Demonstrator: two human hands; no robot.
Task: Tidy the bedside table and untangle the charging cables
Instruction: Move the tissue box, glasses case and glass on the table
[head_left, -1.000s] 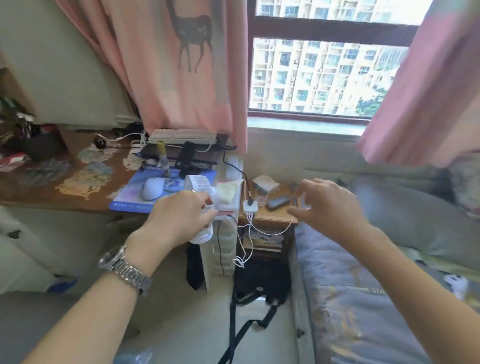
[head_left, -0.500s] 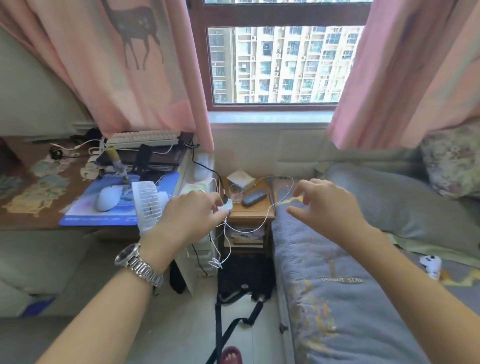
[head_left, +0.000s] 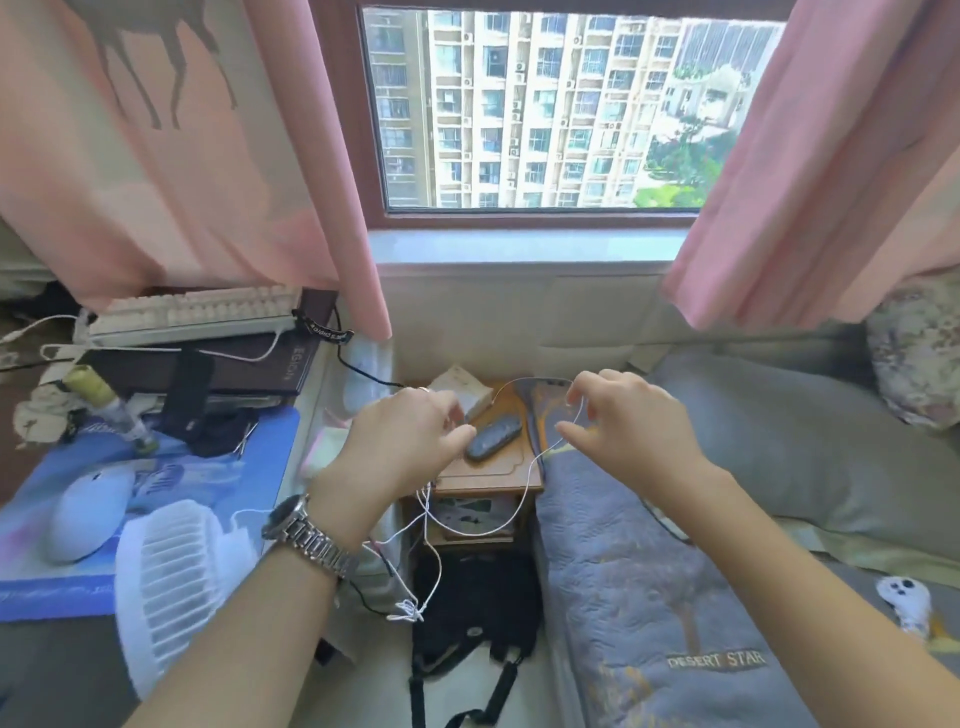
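Both hands over the bedside table, between desk and bed. White charging cable runs from L hand down in a slack loop past the table front, back up the bed edge and over to R hand. R thumb and forefinger look pinched on the cable's upper arc; L fingers curled shut, strands hanging out below, exact pinch hidden. A knot of white strands dangles well below L wrist, so L hand is nearer; untangling likely turns on lifting that knot. On the tabletop: dark oblong device, prob. a remote, just beside L fingertips; tissue pack behind. Lower shelf holds printed items, unclear what.
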